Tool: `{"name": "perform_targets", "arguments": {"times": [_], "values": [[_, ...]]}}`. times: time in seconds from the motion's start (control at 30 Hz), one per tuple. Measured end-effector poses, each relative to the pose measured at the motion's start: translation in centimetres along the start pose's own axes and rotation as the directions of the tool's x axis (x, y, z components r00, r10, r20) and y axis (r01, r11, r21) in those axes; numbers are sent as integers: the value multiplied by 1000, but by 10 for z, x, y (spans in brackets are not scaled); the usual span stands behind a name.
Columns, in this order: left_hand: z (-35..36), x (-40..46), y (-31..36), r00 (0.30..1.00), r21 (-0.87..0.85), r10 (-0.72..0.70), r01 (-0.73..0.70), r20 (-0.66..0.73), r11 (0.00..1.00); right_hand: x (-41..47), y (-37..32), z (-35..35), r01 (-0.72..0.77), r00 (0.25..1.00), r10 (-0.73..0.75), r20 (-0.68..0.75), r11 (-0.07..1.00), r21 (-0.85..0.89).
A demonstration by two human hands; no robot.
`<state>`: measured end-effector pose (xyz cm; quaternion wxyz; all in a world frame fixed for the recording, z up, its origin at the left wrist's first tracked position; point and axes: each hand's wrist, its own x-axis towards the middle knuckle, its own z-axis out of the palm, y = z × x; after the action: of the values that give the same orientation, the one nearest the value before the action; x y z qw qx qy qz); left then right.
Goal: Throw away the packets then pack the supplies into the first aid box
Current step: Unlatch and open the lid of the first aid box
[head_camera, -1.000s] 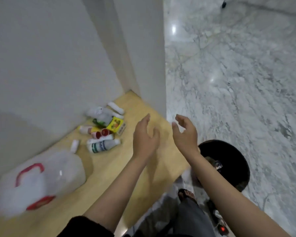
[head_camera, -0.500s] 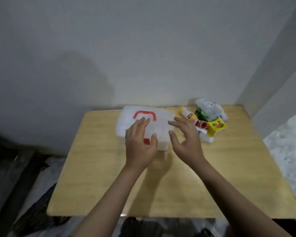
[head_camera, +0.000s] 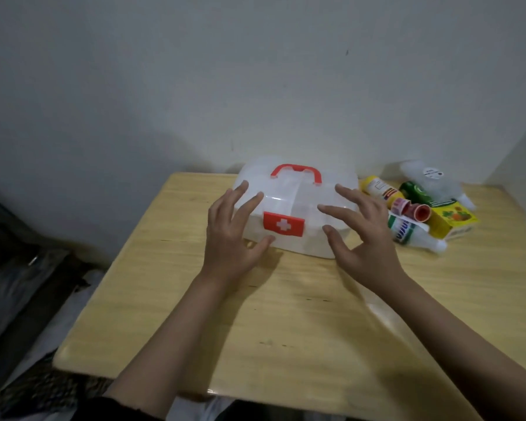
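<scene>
A translucent white first aid box (head_camera: 298,192) with a red handle and a red clasp bearing a white cross sits closed at the back of the wooden table (head_camera: 286,314). My left hand (head_camera: 231,235) is spread open at the box's left front corner, its thumb near the clasp. My right hand (head_camera: 359,235) is spread open at the right front side. Neither hand holds anything. Right of the box lie the supplies: a yellow tube (head_camera: 377,186), a green bottle (head_camera: 416,192), a red-capped roll (head_camera: 413,209), a white bottle (head_camera: 416,235), a yellow carton (head_camera: 450,221) and a clear bag (head_camera: 431,180).
The table stands against a grey wall (head_camera: 255,86), with a wall corner at the right. Dark cloth and bags (head_camera: 28,284) lie on the floor to the left of the table.
My view swung from the floor and black bin back to the table. Both hands have come to the first aid box, now one at each side of its front.
</scene>
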<state>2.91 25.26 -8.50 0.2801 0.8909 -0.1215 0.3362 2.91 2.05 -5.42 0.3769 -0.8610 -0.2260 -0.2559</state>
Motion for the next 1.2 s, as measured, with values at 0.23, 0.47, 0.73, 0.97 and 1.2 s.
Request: {"name": "perform_targets", "arguments": {"times": [0.23, 0.47, 0.73, 0.97, 1.2], "values": [[12, 2, -10, 989, 50, 89, -84, -116, 995, -2, 10, 3, 59, 998, -58, -33, 997, 41], [6, 1, -1, 970, 106, 193, -179, -149, 978, -1, 19, -6, 41, 998, -35, -56, 993, 110], [16, 20, 33, 980, -140, -184, 172, -74, 975, -3, 21, -11, -21, 999, 18, 28, 991, 134], [25, 19, 40, 959, -115, -268, 257, -94, 959, 1, 11, -6, -25, 992, 17, 128, 998, 60], [22, 16, 40, 956, -137, -285, 274, -69, 952, 2, 13, -1, 8, 996, -7, 85, 1000, -8]]}}
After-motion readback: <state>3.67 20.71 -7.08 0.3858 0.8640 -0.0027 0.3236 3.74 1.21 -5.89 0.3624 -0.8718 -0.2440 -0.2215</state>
